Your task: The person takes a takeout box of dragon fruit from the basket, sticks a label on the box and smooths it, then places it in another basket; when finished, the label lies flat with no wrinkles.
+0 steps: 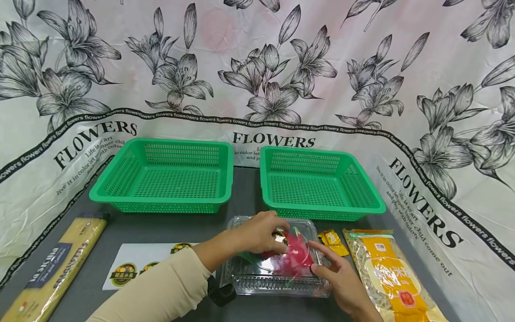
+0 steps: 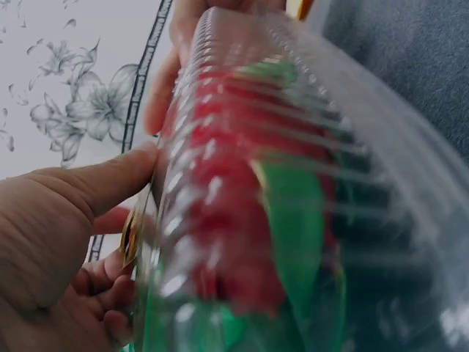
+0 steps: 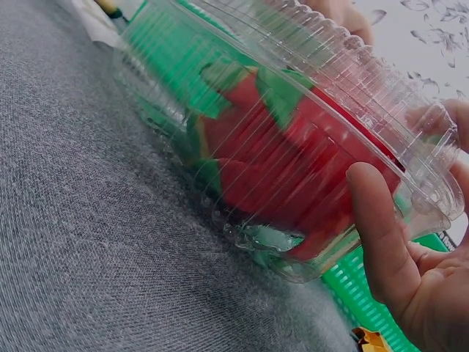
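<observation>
A clear plastic clamshell box [image 1: 277, 284] with its lid down sits on the grey table, and a red dragon fruit with green scales [image 1: 297, 255] lies inside. My left hand [image 1: 259, 232] rests over the lid, thumb tip on its surface and the other fingers bent loosely. By those fingers, at the lid, is a black-and-gold round sticker [image 2: 130, 238], partly hidden by the hand in the head view. My right hand [image 1: 342, 277] holds the box's right front corner, thumb [image 3: 370, 198] against the side and fingers over the lid edge.
Two green baskets [image 1: 165, 199] [image 1: 322, 210] stand behind the box. A sheet of round stickers [image 1: 132, 268] and a spaghetti pack [image 1: 60, 264] lie left. To the right are small yellow packets [image 1: 334, 241] and a larger yellow-and-clear food bag [image 1: 386, 273].
</observation>
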`<state>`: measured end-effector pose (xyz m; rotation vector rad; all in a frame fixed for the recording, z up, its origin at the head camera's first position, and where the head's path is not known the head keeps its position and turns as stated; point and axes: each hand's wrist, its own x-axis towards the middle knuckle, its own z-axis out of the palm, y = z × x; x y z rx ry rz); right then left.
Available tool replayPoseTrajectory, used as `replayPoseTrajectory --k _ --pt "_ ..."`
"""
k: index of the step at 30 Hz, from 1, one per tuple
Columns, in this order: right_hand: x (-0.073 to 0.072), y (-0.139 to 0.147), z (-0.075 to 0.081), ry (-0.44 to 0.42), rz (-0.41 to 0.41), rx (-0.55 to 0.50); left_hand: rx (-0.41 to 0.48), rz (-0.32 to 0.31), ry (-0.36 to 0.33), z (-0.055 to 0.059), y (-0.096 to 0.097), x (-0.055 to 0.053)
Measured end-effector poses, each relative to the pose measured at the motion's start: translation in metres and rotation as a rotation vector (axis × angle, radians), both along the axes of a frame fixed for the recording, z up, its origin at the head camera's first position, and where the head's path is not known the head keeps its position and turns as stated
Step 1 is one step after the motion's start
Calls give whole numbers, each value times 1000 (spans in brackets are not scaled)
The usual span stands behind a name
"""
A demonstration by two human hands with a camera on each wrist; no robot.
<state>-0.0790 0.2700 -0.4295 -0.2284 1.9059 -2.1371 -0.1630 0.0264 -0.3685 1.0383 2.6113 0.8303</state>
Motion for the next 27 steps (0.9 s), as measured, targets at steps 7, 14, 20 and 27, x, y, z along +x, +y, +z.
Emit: replayPoseTrajectory --k 7,14,20,27 --pt "-1 -1 -1 17 5 10 0 102 56 -5 6 3" --pt "-1 -2 0 20 16 10 91 153 91 -12 7 0" --pt "-1 -4 1 15 -11 21 164 155 123 -17 1 -5" --pt "0 -2 0 4 -12 5 177 118 95 -18 -10 -5"
